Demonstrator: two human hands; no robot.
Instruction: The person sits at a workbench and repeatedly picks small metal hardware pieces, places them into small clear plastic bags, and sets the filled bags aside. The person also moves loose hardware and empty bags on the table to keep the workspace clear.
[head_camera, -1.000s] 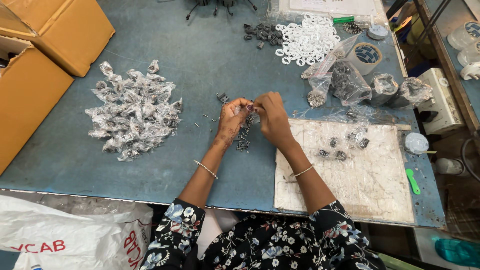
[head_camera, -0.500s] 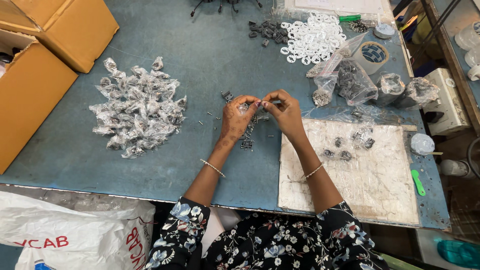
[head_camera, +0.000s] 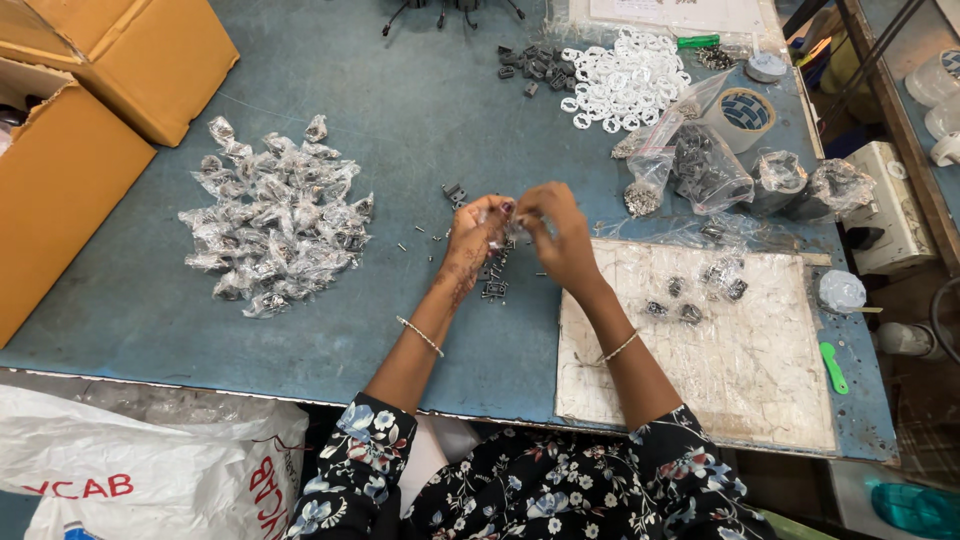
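Note:
My left hand (head_camera: 472, 238) and my right hand (head_camera: 556, 236) meet above the blue table (head_camera: 420, 110), fingertips pinched together on a small clear plastic packet (head_camera: 507, 228) held between them. Just below the hands lie a few small dark metal parts (head_camera: 493, 283) and scattered tiny screws. A heap of filled clear packets (head_camera: 278, 212) lies to the left of my left hand.
Two cardboard boxes (head_camera: 70, 140) stand at the left. White plastic rings (head_camera: 625, 82), dark clips (head_camera: 525, 62), a tape roll (head_camera: 745, 112) and bags of hardware (head_camera: 705, 165) lie at the back right. A worn white board (head_camera: 700, 350) with loose parts lies at the right. A white sack (head_camera: 130, 465) sits below the table edge.
My hands have stayed together over the same spot, fingers working on the packet. The view has shifted slightly.

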